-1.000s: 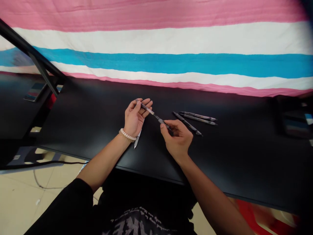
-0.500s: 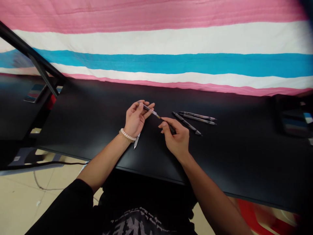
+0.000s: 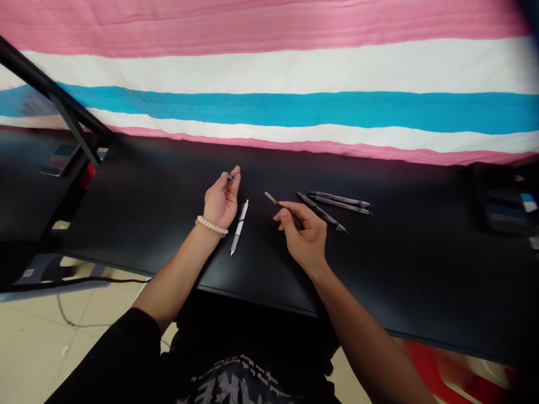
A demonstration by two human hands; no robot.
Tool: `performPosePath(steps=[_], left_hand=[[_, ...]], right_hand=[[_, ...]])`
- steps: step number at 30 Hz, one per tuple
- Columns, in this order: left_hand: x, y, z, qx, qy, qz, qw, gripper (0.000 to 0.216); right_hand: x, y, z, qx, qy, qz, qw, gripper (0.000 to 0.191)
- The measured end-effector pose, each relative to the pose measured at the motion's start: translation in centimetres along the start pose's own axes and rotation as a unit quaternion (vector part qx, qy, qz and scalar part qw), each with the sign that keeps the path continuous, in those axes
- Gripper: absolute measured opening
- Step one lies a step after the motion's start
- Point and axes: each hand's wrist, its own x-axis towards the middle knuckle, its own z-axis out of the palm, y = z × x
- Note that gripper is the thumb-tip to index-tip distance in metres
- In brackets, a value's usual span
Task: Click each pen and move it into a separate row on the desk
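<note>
My left hand (image 3: 221, 199) rests on the black table (image 3: 147, 196), palm up, its fingertips pinched on a small dark pen part (image 3: 229, 177). Just right of it a white pen (image 3: 240, 227) lies on the table. My right hand (image 3: 304, 233) is closed on a thin pen piece (image 3: 273, 199) whose gold-ringed end points up and left. The two hands are apart. Three dark pens (image 3: 332, 205) lie side by side just beyond my right hand.
A pink, white and blue striped cloth (image 3: 295, 84) hangs along the table's far edge. A black slanted frame bar (image 3: 54, 92) stands at the left. A dark object (image 3: 501, 207) sits at the far right. Tiled floor (image 3: 50, 348) and a cable show below.
The pen that both hands held together has come apart. My left hand moved left with a small part, uncovering the white pen. My right hand kept the thin piece.
</note>
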Motion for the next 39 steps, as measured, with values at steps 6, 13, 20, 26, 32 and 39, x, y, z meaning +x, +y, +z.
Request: performPosePath(steps=[6, 13, 20, 26, 32, 39], left_hand=[[-0.1, -0.4, -0.3, 0.007, -0.025, 0.010, 1.000, 0.013], [-0.5, -0.9, -0.4, 0.025, -0.042, 0.028, 0.998, 0.018], [-0.5, -0.9, -0.5, 0.025, -0.049, 0.025, 0.998, 0.007], [-1.2, -1.6, -0.6, 0.048, -0.091, 0.020, 0.995, 0.007], [-1.6, -2.2, -0.6, 0.070, -0.109, 0.018, 0.991, 0.006], [-1.9, -2.6, -0.7, 0.112, -0.158, 0.053, 0.980, 0.009]], right_hand=[[0.0, 0.1, -0.1, -0.006, 0.004, -0.007, 1.000, 0.020], [-0.1, 0.0, 0.1, -0.014, -0.001, -0.010, 1.000, 0.018], [-0.3, 0.0, 0.2, -0.020, 0.002, -0.019, 1.000, 0.018], [-0.6, 0.1, 0.3, -0.033, 0.009, -0.054, 0.998, 0.019], [-0.6, 0.3, 0.4, -0.047, 0.001, -0.073, 0.996, 0.019], [-0.6, 0.6, 0.4, -0.107, 0.004, -0.110, 0.988, 0.018]])
